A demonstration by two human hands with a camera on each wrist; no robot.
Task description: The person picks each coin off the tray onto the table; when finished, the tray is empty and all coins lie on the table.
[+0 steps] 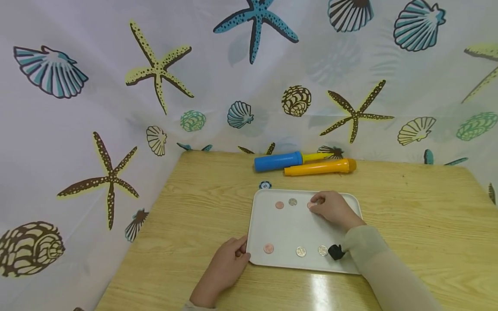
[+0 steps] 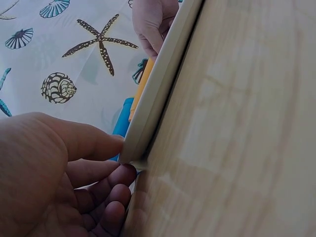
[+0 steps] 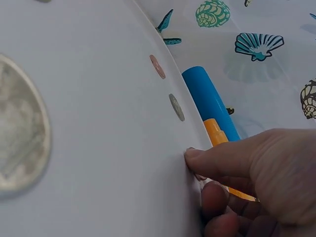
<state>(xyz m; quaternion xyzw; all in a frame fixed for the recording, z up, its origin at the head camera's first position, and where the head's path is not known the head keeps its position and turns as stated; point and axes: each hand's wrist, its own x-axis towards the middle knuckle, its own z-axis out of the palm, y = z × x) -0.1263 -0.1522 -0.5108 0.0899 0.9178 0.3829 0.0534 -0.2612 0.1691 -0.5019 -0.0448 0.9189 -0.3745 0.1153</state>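
A white tray lies on the table with coins in two rows. My right hand pinches a copper coin near the tray's far edge; in the right wrist view the thumb covers much of it. Left of it in the far row are a silver coin and a copper coin. The near row has another copper coin and two silver coins. My left hand grips the tray's near left corner, thumb on the rim and fingers below in the left wrist view.
Behind the tray lie a blue cylinder with a yellow rod and an orange tube with a rounded end. A dark poker chip sits by the tray's far left corner. A shell-patterned curtain surrounds the wooden table.
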